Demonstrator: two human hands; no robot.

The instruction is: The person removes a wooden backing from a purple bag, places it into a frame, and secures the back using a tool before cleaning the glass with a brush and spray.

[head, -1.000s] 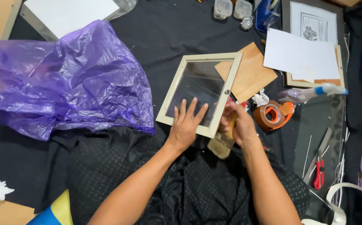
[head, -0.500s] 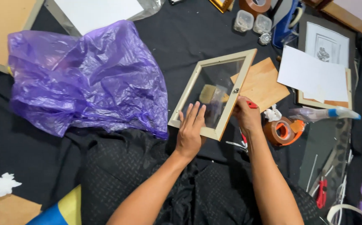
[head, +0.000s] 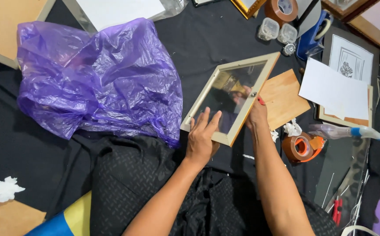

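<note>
A large purple plastic bag [head: 98,78] is crumpled over the black cloth [head: 207,39] at the left. A thin wooden board [head: 284,98] is laid at the centre-right, with a white paper sheet [head: 333,89] beside it that overlaps a line print [head: 351,57]. Near the board's lower corner a brown tape roll in an orange dispenser [head: 301,147] is seen — a clear tube with a blue tip [head: 345,132] lies just beyond. Two small clear plastic boxes [head: 277,31] are set at the top — a crumpled white tissue [head: 8,189] lies far left.
</note>
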